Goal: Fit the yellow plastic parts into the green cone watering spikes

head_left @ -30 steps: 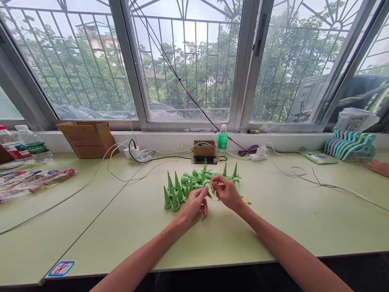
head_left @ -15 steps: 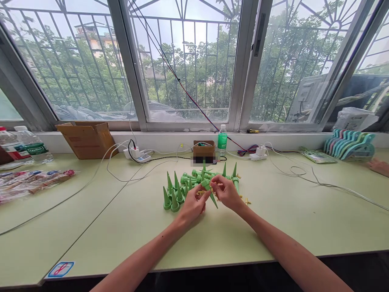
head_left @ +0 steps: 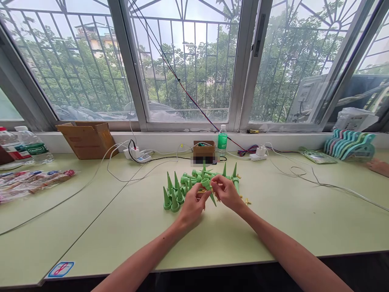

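Note:
My left hand [head_left: 194, 202] grips a green plastic watering spike [head_left: 206, 183] by its wide collar. The collar's round opening is turned up toward me, and the pointed end slants down to the right. My right hand [head_left: 226, 192] is closed in a pinch at the side of the collar, on a small yellow valve that its fingers mostly hide. Just left of my hands, several green spikes [head_left: 174, 202] stand point up on the table. More green spikes [head_left: 188, 178] lie in a heap behind, with loose yellow valves [head_left: 247, 201] to the right.
Behind the heap are a small cardboard box [head_left: 204, 150] and a green-labelled bottle [head_left: 222, 138]. Power strips [head_left: 138, 156] and white cables [head_left: 299, 172] run along the window side. Hangers [head_left: 349, 146] and another person's hand [head_left: 378, 166] are at far right; wrapped packets [head_left: 33, 182] lie left.
The spike has tilted slightly in my left hand, so its round opening now faces me more. My right hand stays pinched at its side, almost unmoved.

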Available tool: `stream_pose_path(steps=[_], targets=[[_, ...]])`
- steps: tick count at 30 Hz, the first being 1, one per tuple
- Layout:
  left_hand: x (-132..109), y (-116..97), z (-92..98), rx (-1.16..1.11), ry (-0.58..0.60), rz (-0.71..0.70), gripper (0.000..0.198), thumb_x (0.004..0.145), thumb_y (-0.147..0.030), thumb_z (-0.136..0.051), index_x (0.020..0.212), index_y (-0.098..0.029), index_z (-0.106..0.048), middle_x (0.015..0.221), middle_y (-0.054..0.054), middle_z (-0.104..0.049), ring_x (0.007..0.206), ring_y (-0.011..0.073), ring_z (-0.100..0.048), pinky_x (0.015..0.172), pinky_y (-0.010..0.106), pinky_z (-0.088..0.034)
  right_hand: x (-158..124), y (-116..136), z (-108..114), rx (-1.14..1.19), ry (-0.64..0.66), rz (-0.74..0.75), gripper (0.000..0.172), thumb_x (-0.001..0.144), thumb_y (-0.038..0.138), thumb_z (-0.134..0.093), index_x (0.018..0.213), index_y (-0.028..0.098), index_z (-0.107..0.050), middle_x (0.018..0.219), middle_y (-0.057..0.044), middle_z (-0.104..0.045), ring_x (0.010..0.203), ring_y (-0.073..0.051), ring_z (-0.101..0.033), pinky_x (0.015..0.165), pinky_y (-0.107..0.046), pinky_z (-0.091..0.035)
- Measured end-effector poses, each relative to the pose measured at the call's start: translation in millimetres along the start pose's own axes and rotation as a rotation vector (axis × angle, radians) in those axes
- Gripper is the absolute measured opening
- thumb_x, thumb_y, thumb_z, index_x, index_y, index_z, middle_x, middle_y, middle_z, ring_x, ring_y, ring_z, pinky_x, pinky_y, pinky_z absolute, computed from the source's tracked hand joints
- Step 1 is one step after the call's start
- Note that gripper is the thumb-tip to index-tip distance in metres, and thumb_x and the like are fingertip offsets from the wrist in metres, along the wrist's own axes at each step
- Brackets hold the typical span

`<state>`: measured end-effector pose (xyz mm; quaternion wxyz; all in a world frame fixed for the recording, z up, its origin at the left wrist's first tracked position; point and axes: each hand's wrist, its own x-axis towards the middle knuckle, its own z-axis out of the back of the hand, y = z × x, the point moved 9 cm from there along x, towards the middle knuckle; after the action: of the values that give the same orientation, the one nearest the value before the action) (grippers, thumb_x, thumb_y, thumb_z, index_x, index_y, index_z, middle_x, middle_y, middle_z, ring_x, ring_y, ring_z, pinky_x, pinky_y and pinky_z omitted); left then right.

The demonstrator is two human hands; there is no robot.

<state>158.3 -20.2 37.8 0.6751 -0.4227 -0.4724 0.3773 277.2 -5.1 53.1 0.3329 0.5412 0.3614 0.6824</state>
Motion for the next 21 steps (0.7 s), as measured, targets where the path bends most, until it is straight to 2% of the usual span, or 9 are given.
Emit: stream_pose_path(steps=[11, 16, 21], targets=[[0.6, 2.4, -2.4, -0.020, 0.017, -0.002, 0.028, 0.088, -0.045, -0.058, 0.089, -0.019, -0.047, 0.059, -0.006, -0.051, 0.041, 0.0069, -0.043, 0.040, 0.019, -0.033, -1.5, 0.6, -1.9, 0.077, 0.005, -0.028, 0.028, 0.091, 0.048, -0.057, 0.085, 0.021, -0.052, 0.058, 0.006, -0.048, 0.037, -0.008, -0.040, 0.035, -0.021, -0.031], [-0.1, -1.4, -3.4, -0.025, 0.017, -0.022, 0.027, 0.088, -0.044, -0.056, 0.090, -0.019, -0.048, 0.061, -0.005, -0.053, 0.041, 0.0063, -0.042, 0.041, 0.019, -0.034, -1.8, 5.3, -3.5, 0.174, -0.001, -0.033, 0.031, 0.091, 0.048, -0.058, 0.079, 0.020, -0.051, 0.054, 0.007, -0.046, 0.036, -0.006, -0.039, 0.036, -0.021, -0.031], [-1.2, -7.2, -0.6, 0.010, -0.022, -0.046, 0.027, 0.087, -0.044, -0.057, 0.092, -0.018, -0.052, 0.067, -0.002, -0.057, 0.046, 0.0070, -0.044, 0.043, 0.020, -0.037, -1.6, 4.0, -3.3, 0.173, -0.003, -0.061, 0.033, 0.089, 0.049, -0.060, 0.078, 0.019, -0.051, 0.052, 0.007, -0.047, 0.035, -0.006, -0.038, 0.036, -0.020, -0.030]])
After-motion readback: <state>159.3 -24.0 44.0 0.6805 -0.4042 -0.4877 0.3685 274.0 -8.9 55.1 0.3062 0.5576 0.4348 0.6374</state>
